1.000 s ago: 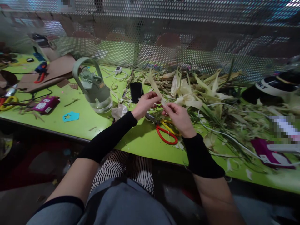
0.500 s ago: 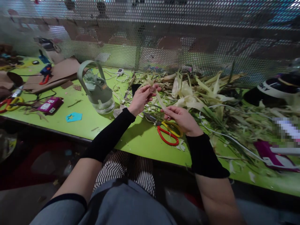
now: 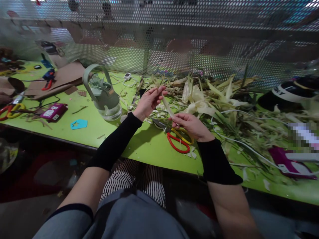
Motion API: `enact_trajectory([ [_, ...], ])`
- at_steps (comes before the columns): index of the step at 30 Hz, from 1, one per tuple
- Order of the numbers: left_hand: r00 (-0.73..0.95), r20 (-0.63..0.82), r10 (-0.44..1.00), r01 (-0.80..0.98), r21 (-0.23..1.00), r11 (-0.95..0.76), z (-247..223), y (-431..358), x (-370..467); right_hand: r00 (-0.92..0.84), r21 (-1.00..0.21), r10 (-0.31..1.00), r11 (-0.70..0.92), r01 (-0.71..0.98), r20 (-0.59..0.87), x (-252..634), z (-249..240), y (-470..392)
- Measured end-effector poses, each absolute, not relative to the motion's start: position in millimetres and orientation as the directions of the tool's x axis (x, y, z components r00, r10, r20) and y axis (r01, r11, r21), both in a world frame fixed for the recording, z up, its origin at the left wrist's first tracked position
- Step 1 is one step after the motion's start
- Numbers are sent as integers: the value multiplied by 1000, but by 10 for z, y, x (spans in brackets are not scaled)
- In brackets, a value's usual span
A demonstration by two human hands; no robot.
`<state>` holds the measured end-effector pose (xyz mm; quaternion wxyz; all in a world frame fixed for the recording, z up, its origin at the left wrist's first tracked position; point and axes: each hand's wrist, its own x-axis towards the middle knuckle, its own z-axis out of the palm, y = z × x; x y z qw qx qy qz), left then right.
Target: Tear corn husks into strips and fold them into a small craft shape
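Observation:
A pale strip of husk (image 3: 167, 105) runs between my two hands above the green table. My left hand (image 3: 150, 100) pinches its upper end between thumb and fingers. The lower end is held by my right hand (image 3: 190, 125), its fingers closed. Beneath my right hand lie scissors (image 3: 178, 142) with red and yellow handles, blades pointing left. A heap of pale and green husks (image 3: 211, 96) spreads behind and to the right of my hands.
A green bottle (image 3: 103, 96) stands left of my hands. Farther left are a blue tag (image 3: 79, 124), a purple pack (image 3: 54, 112) and more scissors (image 3: 16, 110). A white cable (image 3: 239, 141), a black bottle (image 3: 284, 94) and another purple pack (image 3: 290, 164) are right. A perforated screen (image 3: 129, 43) stands behind.
My left hand has shifted slightly left and up with the strip's upper end. My right hand has moved slightly left and up and keeps its hold.

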<state>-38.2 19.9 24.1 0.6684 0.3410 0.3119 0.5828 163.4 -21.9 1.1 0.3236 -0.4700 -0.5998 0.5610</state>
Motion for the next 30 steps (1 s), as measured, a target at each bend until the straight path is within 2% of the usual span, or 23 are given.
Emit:
enact_trajectory([
  [7,116,67,991,-447,894,-8,409,92,-566,-389,-977,919,23,212,-62,1546,15,-313],
  [11,99,45,994,-417,909,0,429,-29,-650,-431,-968,900,55,246,-59,1507,19,-356],
  [13,94,44,995,-426,905,1,442,-86,-700,-389,-956,921,103,275,-13,1523,39,-343],
  [16,79,51,996,-423,906,-13,470,-153,-798,-179,-931,972,201,305,152,1621,105,-287],
  [18,93,47,995,-396,918,-7,470,-180,-867,-117,-882,970,243,405,214,1728,165,-250],
  [23,198,55,979,-357,934,20,338,-163,-965,-106,-691,963,254,677,250,2110,337,-249],
  [26,203,16,979,-332,942,54,222,-102,-965,-28,-597,955,207,775,295,2368,441,-310],
  [30,229,-12,973,-295,952,81,102,-21,-940,-26,-511,963,166,844,270,2613,483,-378],
])
